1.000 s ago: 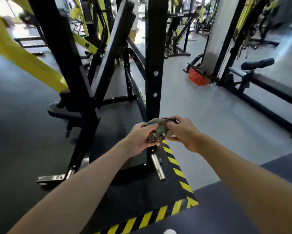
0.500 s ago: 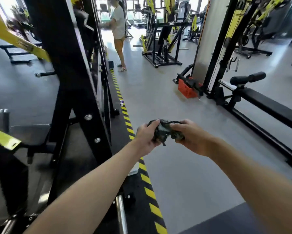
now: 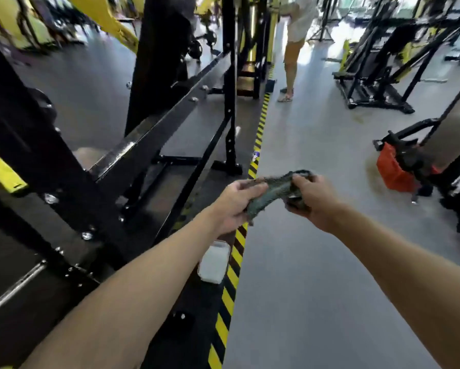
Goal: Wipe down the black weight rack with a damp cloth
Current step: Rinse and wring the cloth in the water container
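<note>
A dark grey-green cloth is stretched between my two hands in mid-air over the floor. My left hand grips its lower left end and my right hand grips its bunched right end. The black weight rack fills the left side, with thick black uprights, a long slanted beam and bolts. Both hands are to the right of the rack and do not touch it.
A yellow-and-black striped strip edges the rack's dark mat. A white box lies on the mat by my left forearm. A person stands further down the grey aisle. A red bin and black machines stand at the right.
My view has swung along the rack's length and closer to it. My hands have pulled apart, stretching the bunched cloth out between them.
</note>
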Available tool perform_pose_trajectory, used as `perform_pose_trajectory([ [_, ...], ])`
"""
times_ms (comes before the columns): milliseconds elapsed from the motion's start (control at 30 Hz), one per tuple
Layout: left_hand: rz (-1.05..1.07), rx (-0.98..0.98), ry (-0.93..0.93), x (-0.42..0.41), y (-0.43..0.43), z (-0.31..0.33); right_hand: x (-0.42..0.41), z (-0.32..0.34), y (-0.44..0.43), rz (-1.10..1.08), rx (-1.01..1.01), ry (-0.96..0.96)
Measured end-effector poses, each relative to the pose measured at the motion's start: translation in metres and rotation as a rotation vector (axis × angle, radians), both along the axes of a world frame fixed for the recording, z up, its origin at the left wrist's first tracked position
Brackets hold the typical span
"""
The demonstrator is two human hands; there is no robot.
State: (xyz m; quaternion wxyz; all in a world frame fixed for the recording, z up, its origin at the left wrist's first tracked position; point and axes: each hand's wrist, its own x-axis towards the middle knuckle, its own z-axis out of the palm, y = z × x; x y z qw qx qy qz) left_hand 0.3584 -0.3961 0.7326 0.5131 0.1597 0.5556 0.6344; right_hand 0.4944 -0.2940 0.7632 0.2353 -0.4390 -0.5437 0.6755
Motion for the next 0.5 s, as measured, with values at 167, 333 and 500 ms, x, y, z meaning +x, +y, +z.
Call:
perform_pose_trajectory([
  [167,0.298,-0.119,0.104,-0.063,0.042,-0.034,-0.091,-0.035,0.068,0.232,-0.011,-0.097],
  [333,0.498,-0.081,-0.119,-0.141,0.089,-0.088,-0.197,-0.086,0.127,0.467,0.045,-0.209],
  [500,0.725,-0.218,-0.124,-0.191,0.099,-0.11,-0.273,-0.103,0.156,0.674,0.0,-0.258],
])
